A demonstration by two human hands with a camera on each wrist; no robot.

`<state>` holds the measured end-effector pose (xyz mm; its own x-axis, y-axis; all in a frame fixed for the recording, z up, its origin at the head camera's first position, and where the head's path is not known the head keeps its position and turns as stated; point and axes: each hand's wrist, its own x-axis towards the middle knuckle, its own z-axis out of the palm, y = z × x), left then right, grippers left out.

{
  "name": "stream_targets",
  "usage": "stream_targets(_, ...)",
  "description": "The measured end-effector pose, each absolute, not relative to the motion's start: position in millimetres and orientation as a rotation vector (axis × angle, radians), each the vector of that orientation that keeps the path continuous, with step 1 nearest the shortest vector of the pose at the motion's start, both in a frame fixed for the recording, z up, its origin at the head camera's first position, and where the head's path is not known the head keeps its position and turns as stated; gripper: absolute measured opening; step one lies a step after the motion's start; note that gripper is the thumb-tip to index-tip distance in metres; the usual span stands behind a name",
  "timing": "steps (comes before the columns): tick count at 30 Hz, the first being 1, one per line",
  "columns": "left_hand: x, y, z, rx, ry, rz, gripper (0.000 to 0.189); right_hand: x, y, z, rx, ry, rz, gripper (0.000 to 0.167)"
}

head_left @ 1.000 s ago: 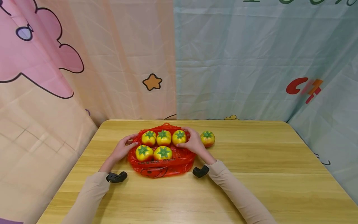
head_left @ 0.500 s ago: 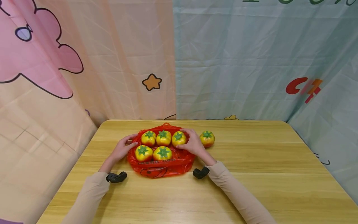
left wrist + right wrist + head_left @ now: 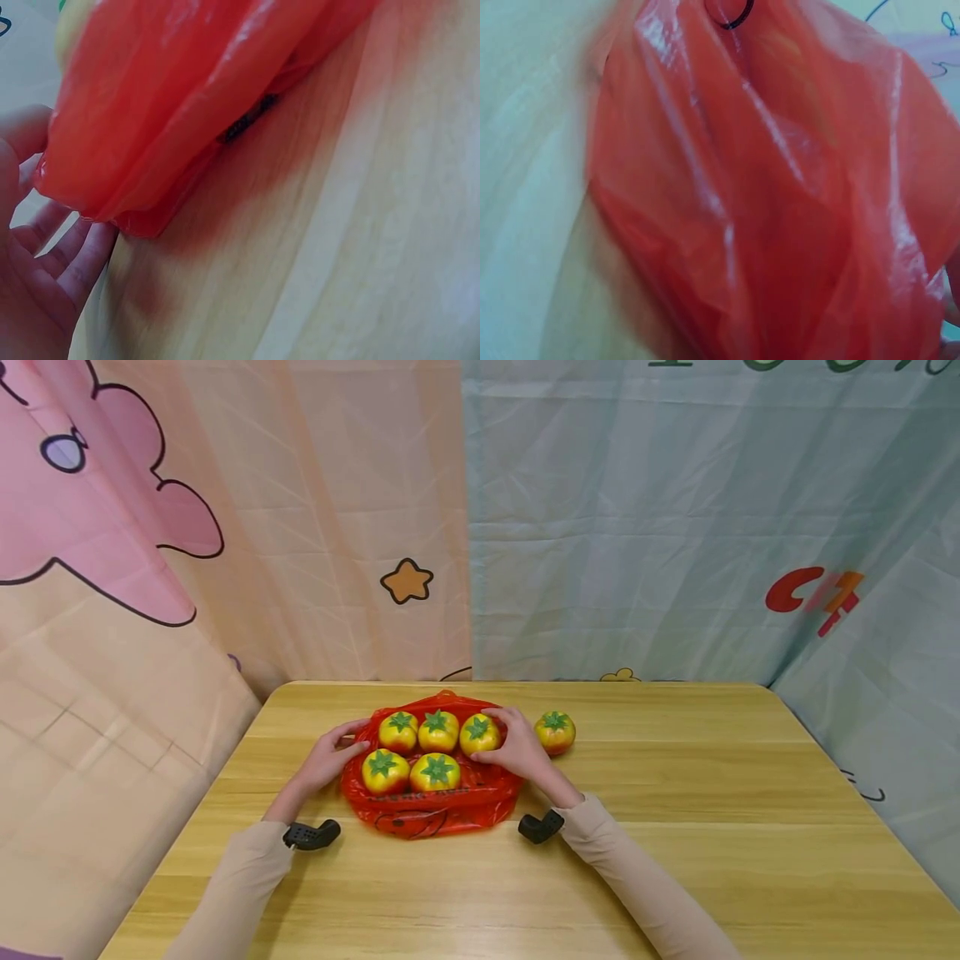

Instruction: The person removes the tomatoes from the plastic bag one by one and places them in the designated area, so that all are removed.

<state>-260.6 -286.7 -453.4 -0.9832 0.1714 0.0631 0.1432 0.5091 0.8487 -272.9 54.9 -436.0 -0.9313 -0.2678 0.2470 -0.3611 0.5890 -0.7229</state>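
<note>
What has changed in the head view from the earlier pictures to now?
Very little: the right hand and the yellow-red fruit it holds have shifted slightly left and toward the person. Nothing was newly gripped or let go. The left hand stays at the left edge of the red bag; the other four fruits inside and the one outside stay put.

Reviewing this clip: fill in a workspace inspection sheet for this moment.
Surface: pale wooden table.
Job's things: red plastic bag, mouth open, holding five yellow-red fruits; a sixth fruit sits on the table, right of it.
Clutter: nothing seen.
Hands: left hand touches the bag's left side, grip unclear; right hand holds the rightmost fruit in the bag; black device on each wrist.
Cables: nothing seen.
Surroundings: printed cloth backdrop, peach and blue-green.
</note>
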Motion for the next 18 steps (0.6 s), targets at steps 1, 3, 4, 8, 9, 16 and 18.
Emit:
stream_targets(1,-261,-287,-454,0.282,2.702,1.517,0.05,-272,55,-435,0.542,-2.697,1.261,0.07)
stream_targets(3,-262,-287,-454,0.281,2.699,1.518,0.05,-270,57,-434,0.554,-2.689,1.25,0.069)
stream_targets(4,-262,-287,-454,0.282,2.699,1.519,0.05,-269,57,-433,0.56,-2.683,1.243,0.069)
stream_targets(8,-262,-285,-454,0.278,2.693,1.532,0.05,-265,59,-429,0.568,-2.666,1.238,0.069)
stream_targets(9,-262,-285,-453,0.277,2.69,1.535,0.05,-264,60,-428,0.568,-2.662,1.242,0.069)
stream_targets(16,-260,-284,-451,0.261,2.67,1.548,0.051,-257,64,-421,0.552,-2.621,1.265,0.07)
stream_targets(18,-261,-284,-451,0.256,2.662,1.553,0.05,-256,66,-419,0.547,-2.616,1.262,0.07)
